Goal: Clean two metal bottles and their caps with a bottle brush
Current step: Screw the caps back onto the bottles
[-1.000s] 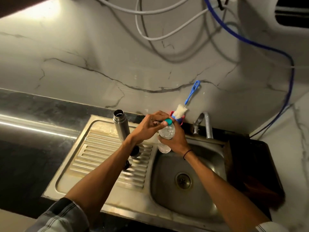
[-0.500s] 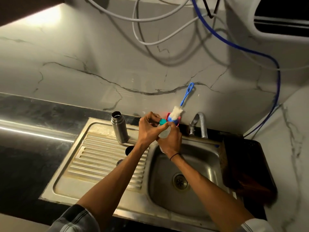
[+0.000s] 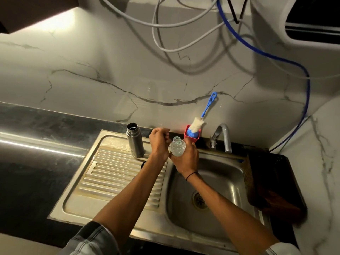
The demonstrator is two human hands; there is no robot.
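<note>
An open metal bottle (image 3: pixel 135 142) stands upright at the back of the ribbed drainboard (image 3: pixel 110 177). My right hand (image 3: pixel 185 159) grips a small clear plastic bottle (image 3: pixel 177 148) over the sink's left rim; its mouth is uncovered. Just left of it, my left hand (image 3: pixel 159 142) is raised with fingers curled; the teal cap is hidden inside them. The bottle brush (image 3: pixel 197 124), white bristles and a blue handle, stands in a red holder (image 3: pixel 192 138) against the wall. A dark round piece (image 3: pixel 143 164) peeks out from under my left forearm.
The tap (image 3: pixel 224 135) curves over the back of the steel basin (image 3: pixel 220 181). A dark board-like object (image 3: pixel 272 181) leans at the basin's right side. Black counter lies to the left; white and blue hoses hang on the marble wall above.
My left hand twisted the teal cap off the clear bottle and pulled away to the left; the bottle's mouth now shows open. The view shifted slightly.
</note>
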